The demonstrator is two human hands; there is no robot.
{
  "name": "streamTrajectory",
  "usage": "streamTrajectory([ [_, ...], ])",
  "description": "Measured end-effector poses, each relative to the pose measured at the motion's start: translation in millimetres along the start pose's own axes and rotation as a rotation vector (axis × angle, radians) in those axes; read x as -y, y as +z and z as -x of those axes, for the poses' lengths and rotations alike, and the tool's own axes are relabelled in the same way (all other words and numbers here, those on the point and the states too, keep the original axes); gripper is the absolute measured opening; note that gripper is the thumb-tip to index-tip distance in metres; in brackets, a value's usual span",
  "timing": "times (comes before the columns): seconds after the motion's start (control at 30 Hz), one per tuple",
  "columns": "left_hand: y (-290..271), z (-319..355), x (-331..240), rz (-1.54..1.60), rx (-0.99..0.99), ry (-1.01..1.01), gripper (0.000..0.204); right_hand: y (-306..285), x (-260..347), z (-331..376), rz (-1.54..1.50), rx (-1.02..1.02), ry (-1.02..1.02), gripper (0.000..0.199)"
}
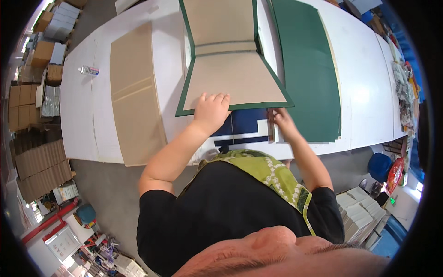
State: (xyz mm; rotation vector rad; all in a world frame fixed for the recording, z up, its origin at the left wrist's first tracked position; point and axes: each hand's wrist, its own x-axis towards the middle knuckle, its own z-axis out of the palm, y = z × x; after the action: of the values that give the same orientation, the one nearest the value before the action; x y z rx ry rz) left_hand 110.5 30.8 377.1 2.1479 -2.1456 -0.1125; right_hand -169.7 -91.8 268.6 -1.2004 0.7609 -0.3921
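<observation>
A large folder-like cover point(230, 78), with beige board panels and a dark green border, lies opened out in front of me. Bands run across its fold. My left hand point(212, 111) grips its near edge left of the middle, fingers on the beige face and thumb out of sight. Close to the near right corner is my right hand point(285, 123), smeared by motion, so its fingers do not read clearly. Beside it stands a narrow brown strip-like piece point(271, 125). Below the cover's near edge shows a dark blue sheet-like surface point(249, 121) with white parts.
A long beige board point(134, 92) lies left on the white table point(364, 92); green sheets point(311, 74) are stacked at right. A small bottle or can point(88, 70) lies far left. Cardboard boxes point(23, 101) stand beyond the table's left, stacked white sheets point(360, 214) at lower right.
</observation>
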Motion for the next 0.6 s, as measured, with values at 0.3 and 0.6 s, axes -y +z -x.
streamTrajectory([
  [0.3,69,42,-13,0.052,-0.131,0.013,0.055,82,25,3,-0.597,-0.227,0.602,0.026],
  [0.6,104,60,-22,0.042,-0.151,-0.024,0.056,17,-8,13,-0.43,-0.421,0.643,0.033],
])
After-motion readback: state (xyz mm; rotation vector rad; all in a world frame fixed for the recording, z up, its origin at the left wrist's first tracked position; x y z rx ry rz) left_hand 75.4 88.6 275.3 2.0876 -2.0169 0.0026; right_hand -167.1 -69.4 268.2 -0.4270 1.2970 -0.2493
